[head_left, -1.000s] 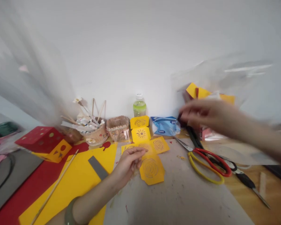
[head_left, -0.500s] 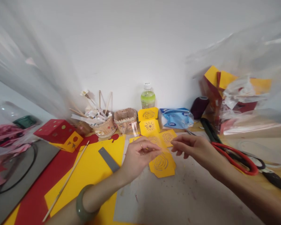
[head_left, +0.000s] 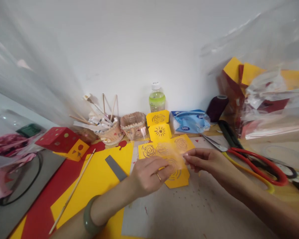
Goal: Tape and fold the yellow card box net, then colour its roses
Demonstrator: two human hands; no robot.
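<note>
My left hand point(head_left: 151, 174), with a ring on a finger and a green bangle at the wrist, is closed in a pinch. My right hand point(head_left: 201, 159) pinches too, a short way to the right. Between the fingertips a thin translucent sheet point(head_left: 173, 152) shows as a pale haze; its edges are hard to make out. Just behind and below lies a yellow paper cut-out point(head_left: 180, 182) shaped like an unfolded box, with swirled rose cuts and a sunburst cut in its panels. Its far panels lean up near the bottle. My left hand hides part of it.
Scissors with red and yellow handles point(head_left: 256, 162) lie at right, near a dark thread spool point(head_left: 217, 108). A tissue pack point(head_left: 189, 122), a green bottle point(head_left: 157, 99) and baskets point(head_left: 133, 127) line the wall. Left are a ruler point(head_left: 115, 167), a stick point(head_left: 73, 189) and a red box point(head_left: 56, 139).
My left hand has turned and moved slightly down and right, its fingers curling more. My right hand stays pinched. The translucent sheet shows more plainly, and the camera view has shifted slightly.
</note>
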